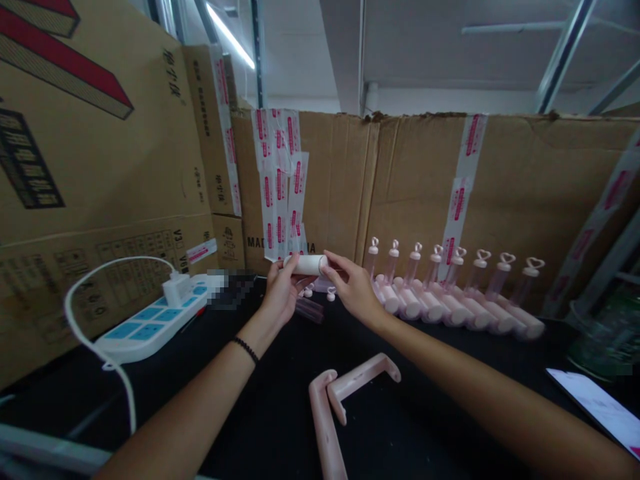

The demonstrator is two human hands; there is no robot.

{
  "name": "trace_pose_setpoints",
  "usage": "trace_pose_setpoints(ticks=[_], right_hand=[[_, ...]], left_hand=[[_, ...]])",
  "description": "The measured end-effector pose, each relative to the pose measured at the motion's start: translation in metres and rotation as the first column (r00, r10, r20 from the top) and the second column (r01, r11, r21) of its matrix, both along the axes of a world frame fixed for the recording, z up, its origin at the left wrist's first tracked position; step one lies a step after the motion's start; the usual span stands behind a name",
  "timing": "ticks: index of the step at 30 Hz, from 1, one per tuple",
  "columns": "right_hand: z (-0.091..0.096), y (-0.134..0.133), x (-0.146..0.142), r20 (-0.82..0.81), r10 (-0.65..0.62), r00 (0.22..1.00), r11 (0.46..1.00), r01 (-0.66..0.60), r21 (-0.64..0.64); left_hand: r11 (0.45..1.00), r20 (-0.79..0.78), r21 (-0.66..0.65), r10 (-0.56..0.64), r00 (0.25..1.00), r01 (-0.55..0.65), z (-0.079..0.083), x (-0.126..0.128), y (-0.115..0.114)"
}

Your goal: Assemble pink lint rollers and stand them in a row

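Between my two hands, above the dark table, a small white cylinder [307,265] is held lengthwise, lying nearly level. The fingers of my left hand [283,290] wrap round its left end. At its right end, the thumb and fingertips of my right hand [350,283] close on the rim. Below the hands lies a clear pinkish tube [310,310], with a small heart-topped stopper [331,293] beside it. Nearer to me rest two pale pink bent handle-like pieces, one angled [360,377] and one pointing toward me [327,427].
A row of several pink cylinders [453,307] with upright heart-topped tubes [455,267] stands at the right. On the left is a white power strip [155,323] with a plugged-in charger [176,288] and cable. Cardboard walls [330,180] enclose the table; a phone [595,400] lies at far right.
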State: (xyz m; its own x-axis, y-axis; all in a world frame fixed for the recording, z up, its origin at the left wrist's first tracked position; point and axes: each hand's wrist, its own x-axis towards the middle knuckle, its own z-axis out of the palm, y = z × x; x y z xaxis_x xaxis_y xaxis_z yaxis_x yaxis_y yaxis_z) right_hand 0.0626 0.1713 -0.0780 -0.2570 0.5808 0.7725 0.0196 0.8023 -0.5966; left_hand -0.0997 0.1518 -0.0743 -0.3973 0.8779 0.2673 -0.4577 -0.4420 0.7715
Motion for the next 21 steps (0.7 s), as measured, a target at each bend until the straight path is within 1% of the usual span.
trace_pose_setpoints(ticks=[4, 8, 10, 11, 13, 15, 16, 17, 18, 20, 21], right_hand=[[0.0, -0.002, 0.002, 0.044, -0.009, 0.999, 0.999, 0.007, 0.039], [0.001, 0.001, 0.001, 0.064, -0.068, 0.996, 0.994, 0.062, 0.092], [0.004, 0.003, 0.001, 0.063, -0.078, 0.995, 0.993, 0.072, 0.093], [0.006, 0.004, 0.002, 0.064, -0.059, 0.996, 0.996, 0.054, 0.073], [0.011, 0.005, 0.006, 0.1, 0.065, 0.993, 0.998, -0.065, -0.006], [0.015, 0.005, 0.01, 0.168, 0.216, 0.962, 0.975, -0.204, -0.084], [0.016, 0.004, 0.012, 0.211, 0.255, 0.943, 0.966, -0.241, -0.092], [0.016, 0.003, 0.014, 0.261, 0.261, 0.929, 0.965, -0.251, -0.069], [0.016, 0.001, 0.015, 0.305, 0.233, 0.923, 0.971, -0.239, -0.018], [0.013, -0.004, 0.016, 0.361, 0.149, 0.921, 0.976, -0.195, 0.095], [0.011, -0.006, 0.015, 0.368, 0.116, 0.922, 0.976, -0.175, 0.13]], left_hand=[[1.0, 0.006, -0.003, -0.008, 1.0, 0.008, 0.001, 0.001, -0.001], [1.0, -0.009, 0.006, -0.025, 1.0, 0.025, 0.003, 0.004, -0.005], [0.999, -0.022, 0.013, -0.036, 0.999, 0.036, 0.004, 0.005, -0.008], [0.999, -0.03, 0.016, -0.041, 0.999, 0.041, 0.005, 0.005, -0.009], [0.998, -0.051, 0.016, -0.06, 0.997, 0.06, 0.008, 0.004, -0.012], [0.994, -0.081, 0.008, -0.104, 0.991, 0.105, 0.01, 0.005, -0.014], [0.99, -0.099, 0.003, -0.138, 0.985, 0.139, 0.011, 0.006, -0.016], [0.984, -0.118, -0.002, -0.179, 0.977, 0.179, 0.012, 0.008, -0.018], [0.975, -0.136, -0.008, -0.22, 0.966, 0.221, 0.012, 0.011, -0.019], [0.956, -0.166, -0.018, -0.291, 0.942, 0.292, 0.013, 0.016, -0.023], [0.948, -0.176, -0.023, -0.316, 0.932, 0.317, 0.012, 0.019, -0.024]])
